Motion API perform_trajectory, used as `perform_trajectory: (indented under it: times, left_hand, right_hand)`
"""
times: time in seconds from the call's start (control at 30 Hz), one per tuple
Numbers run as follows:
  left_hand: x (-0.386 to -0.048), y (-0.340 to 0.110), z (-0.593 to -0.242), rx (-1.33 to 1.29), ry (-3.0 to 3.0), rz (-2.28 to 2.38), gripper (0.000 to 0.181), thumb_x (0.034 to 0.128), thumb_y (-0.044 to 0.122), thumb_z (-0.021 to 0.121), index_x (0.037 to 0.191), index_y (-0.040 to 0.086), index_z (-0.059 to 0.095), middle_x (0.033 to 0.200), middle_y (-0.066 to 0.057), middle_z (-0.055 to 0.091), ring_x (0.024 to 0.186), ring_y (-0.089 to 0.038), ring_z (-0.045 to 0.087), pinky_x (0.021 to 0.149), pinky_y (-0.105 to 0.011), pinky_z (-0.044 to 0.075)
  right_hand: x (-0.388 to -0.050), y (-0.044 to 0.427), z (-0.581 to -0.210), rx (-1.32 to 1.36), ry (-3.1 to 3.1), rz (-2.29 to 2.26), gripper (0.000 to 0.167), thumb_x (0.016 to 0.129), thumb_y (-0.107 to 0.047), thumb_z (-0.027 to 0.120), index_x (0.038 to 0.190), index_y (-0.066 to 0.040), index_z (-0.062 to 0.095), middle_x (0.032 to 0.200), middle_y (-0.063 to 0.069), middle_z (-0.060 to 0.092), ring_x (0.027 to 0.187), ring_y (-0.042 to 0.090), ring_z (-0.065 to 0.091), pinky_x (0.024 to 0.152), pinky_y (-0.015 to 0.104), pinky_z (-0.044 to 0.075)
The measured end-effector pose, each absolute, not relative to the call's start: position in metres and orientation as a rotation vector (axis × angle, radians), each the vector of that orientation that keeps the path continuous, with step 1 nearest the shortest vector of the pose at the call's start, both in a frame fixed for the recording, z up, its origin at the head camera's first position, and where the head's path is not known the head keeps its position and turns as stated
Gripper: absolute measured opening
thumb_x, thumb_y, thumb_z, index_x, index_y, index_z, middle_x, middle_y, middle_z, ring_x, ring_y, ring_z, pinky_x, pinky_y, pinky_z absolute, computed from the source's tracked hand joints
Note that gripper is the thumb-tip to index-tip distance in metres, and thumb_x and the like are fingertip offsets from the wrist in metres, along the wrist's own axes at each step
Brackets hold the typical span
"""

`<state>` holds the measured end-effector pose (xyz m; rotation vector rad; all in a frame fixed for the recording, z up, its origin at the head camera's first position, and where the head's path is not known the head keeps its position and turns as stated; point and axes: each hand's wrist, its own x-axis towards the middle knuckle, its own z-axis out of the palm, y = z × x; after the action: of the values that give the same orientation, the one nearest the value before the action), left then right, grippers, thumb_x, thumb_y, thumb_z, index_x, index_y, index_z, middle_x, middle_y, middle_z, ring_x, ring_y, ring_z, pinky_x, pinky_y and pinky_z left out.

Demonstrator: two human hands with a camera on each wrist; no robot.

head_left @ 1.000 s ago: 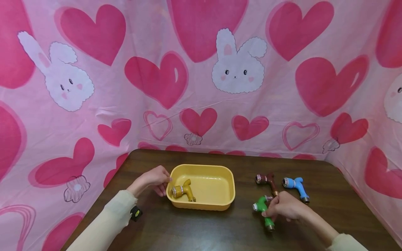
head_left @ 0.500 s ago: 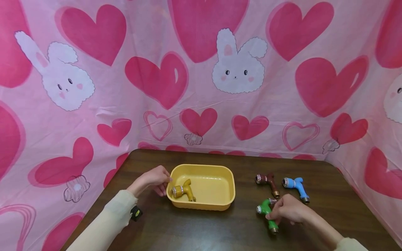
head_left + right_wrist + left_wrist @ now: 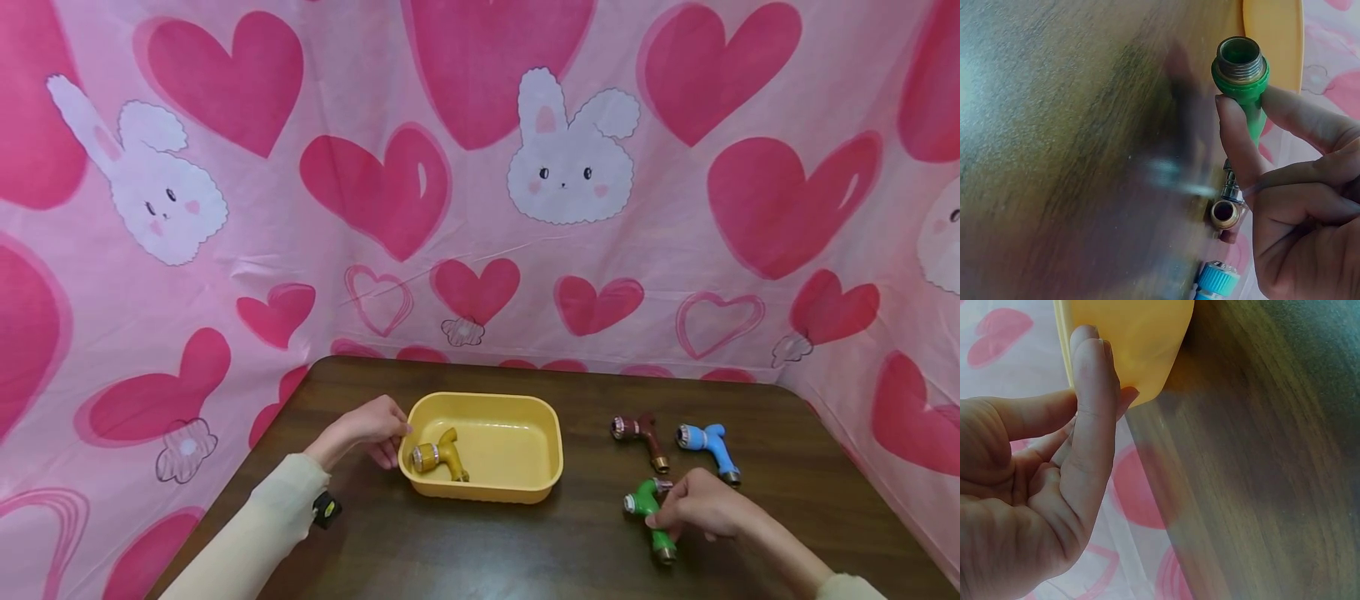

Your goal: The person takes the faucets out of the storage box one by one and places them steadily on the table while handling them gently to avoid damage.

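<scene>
My right hand [image 3: 705, 504] pinches a green faucet [image 3: 647, 500] between thumb and fingers, to the right of the basin. In the right wrist view, the threaded metal end of that green faucet [image 3: 1241, 78] faces the camera. My left hand [image 3: 372, 431] grips the left rim of a yellow plastic basin [image 3: 536, 492]; the left wrist view has my left hand [image 3: 1079, 444] with thumb and fingers at the basin's edge [image 3: 1141, 350]. Inside the basin, at its left end, lies a mustard-yellow faucet [image 3: 442, 455].
A dark red faucet [image 3: 642, 435] lies on the brown wooden table [image 3: 450, 550] just behind the green one. To its right is a blue faucet [image 3: 712, 448]. Pink curtain cloth [image 3: 480, 233] with hearts and rabbits hangs along the table's back and sides.
My right hand has shifted a little to the right and toward me, carrying the green faucet. The left hand and the basin stay in place.
</scene>
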<state>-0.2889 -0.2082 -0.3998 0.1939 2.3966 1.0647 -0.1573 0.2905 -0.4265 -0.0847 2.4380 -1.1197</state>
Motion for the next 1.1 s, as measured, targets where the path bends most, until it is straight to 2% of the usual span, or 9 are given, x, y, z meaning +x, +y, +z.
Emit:
perform_trajectory:
  times: [1.1]
  left_hand:
    - [-0.289,-0.206,-0.396,0.161,2.387,1.064,0.020,0.1055,0.007,0.061,0.102,-0.005,0.076,0.072,-0.016,0.069,0.052,-0.019,0.067,0.055,-0.036,0.063]
  right_hand:
    - [-0.160,0.303,-0.428,-0.035,2.390,-1.114,0.022,0.092,-0.024,0.078,0.080,-0.006,0.080,0.072,0.001,0.073,0.046,0.000,0.030,0.048,0.018,0.027]
